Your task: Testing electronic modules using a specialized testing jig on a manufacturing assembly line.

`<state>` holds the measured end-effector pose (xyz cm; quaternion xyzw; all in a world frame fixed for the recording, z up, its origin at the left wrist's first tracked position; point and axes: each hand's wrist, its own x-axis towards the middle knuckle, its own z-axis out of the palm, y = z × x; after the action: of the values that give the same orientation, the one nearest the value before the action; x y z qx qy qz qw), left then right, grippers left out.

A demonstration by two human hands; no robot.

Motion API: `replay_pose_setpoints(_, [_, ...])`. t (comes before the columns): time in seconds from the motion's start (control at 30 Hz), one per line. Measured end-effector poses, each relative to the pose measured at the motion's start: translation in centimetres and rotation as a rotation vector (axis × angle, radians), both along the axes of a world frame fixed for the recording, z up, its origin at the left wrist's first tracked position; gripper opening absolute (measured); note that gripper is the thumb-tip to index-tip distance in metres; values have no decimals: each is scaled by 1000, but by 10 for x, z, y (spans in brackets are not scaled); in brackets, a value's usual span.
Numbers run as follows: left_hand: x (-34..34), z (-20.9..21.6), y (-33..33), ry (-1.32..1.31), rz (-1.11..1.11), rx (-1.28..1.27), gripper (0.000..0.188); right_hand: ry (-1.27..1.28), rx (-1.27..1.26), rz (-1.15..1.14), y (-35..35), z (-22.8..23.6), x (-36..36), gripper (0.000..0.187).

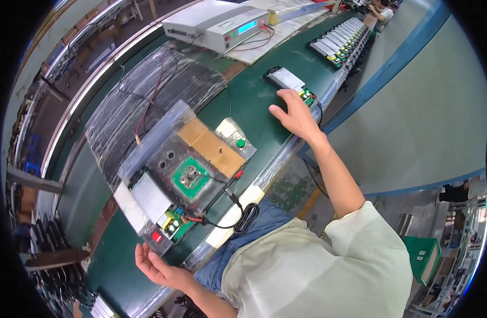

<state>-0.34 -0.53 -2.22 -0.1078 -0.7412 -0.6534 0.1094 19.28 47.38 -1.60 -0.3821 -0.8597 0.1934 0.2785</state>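
Power-supply unit [290, 81], at one o'clock on green conveyor belt [254, 100], right hand [295, 114] spread wide and resting on near end, left hand [157, 267] open, empty: probably light, rigid, fragile (exposed circuit board); best grasped by metal casing sides.

near end of the power supply board [292, 82] covered by the right hand [294, 114], far row of boards [341, 40] too small to tell apart, distant person [379, 11] cut off at the top edge, tester [217, 25] display unreadable, racks at lower left blurred
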Motion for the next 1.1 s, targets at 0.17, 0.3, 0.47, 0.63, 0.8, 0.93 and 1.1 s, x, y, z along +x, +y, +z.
replay_pose_setpoints(0.17, [-3, -3, -4, -29, -6, -10, 41, -23, 200, -137, 77, -19, 33, 53])
replay_pose_setpoints(0.3, [-2, -1, -3, -39, 4, -26, 41, -121, 225, -235, 152, -24, 56, 53])
replay_pose_setpoints(0.47, [-1, 4, -1, -78, 19, -33, 41, -116, 131, -262, 219, -23, 87, 50])
replay_pose_setpoints(0.63, [4, 5, 0, -70, 55, -36, 39, -114, 292, -130, 255, -47, 112, 48])
replay_pose_setpoints(0.8, [10, 6, 3, -28, 34, -58, 40, -220, 351, -191, 300, -57, 116, 45])
replay_pose_setpoints(0.93, [13, 9, 11, 102, -34, -121, 44, -540, 429, -319, 260, -65, 84, 34])
replay_pose_setpoints(1.1, [20, 20, 16, 210, -57, -309, 50, -409, 435, -48, 90, -39, 20, 38])
